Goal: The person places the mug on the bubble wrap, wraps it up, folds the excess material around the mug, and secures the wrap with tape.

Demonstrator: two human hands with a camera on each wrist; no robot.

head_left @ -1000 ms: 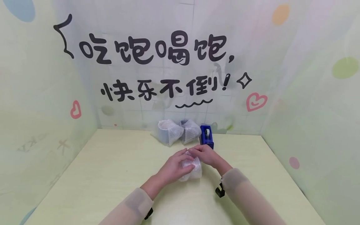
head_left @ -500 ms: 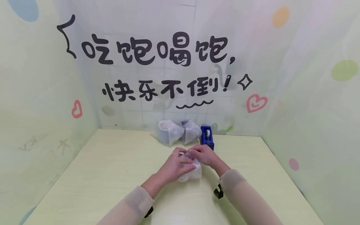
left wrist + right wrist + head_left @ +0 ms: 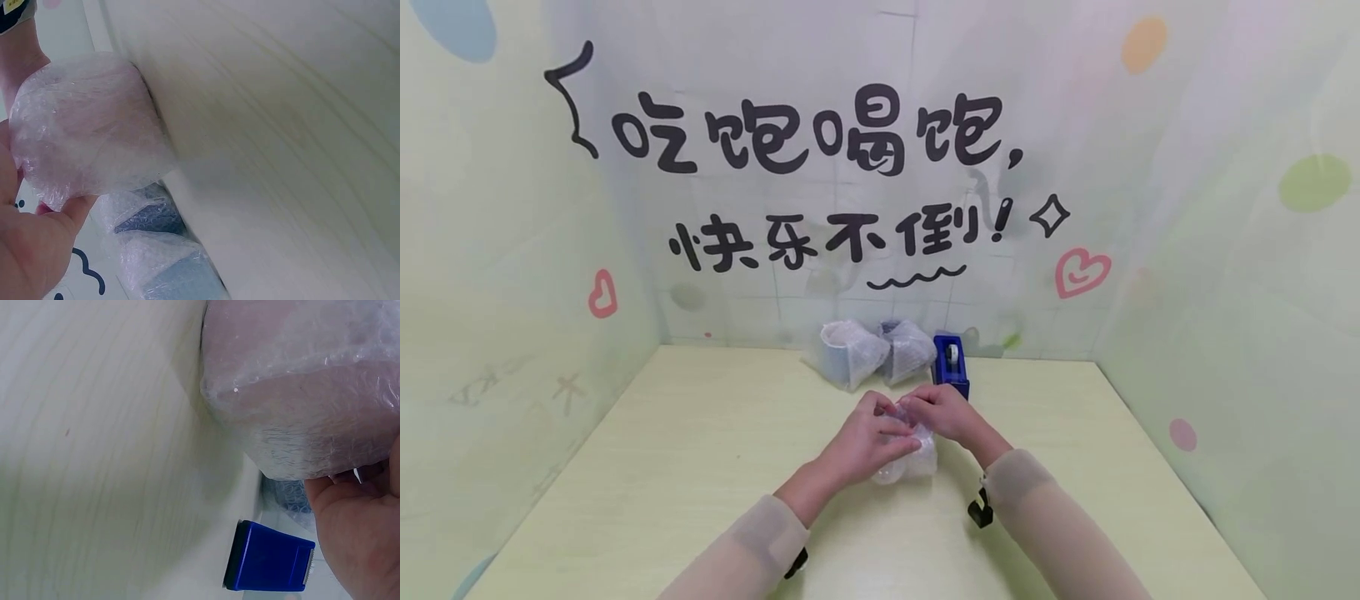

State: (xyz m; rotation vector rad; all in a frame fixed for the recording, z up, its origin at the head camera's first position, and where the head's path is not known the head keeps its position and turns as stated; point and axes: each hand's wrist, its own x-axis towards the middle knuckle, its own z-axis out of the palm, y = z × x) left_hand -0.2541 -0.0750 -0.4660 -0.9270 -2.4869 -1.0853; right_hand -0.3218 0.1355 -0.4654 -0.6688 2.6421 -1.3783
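Observation:
A pinkish, cup-like thing in bubble wrap [image 3: 925,458] stands on the table between my two hands. My left hand [image 3: 868,442] lies over its top from the left, fingers bent and gripping the wrap. From the right, my right hand [image 3: 943,412] pinches the gathered wrap at the top. In the left wrist view, the thumb and fingers of my left hand [image 3: 37,244] are at the upper edge of the clear bubble wrap [image 3: 94,125]. The right wrist view has the fingers of my right hand [image 3: 362,519] tucked against the wrap's edge.
At the back of the table [image 3: 700,467] stand a light blue cup in bubble wrap [image 3: 850,354] and a darker wrapped one [image 3: 907,350] beside it. A blue tape dispenser [image 3: 952,365] stands to their right, just behind my right hand. Printed walls enclose the table.
My left hand's fingers have bent more over the top, and its thumb has shifted slightly right. The right hand stays nearly in place, still pinching the wrap.

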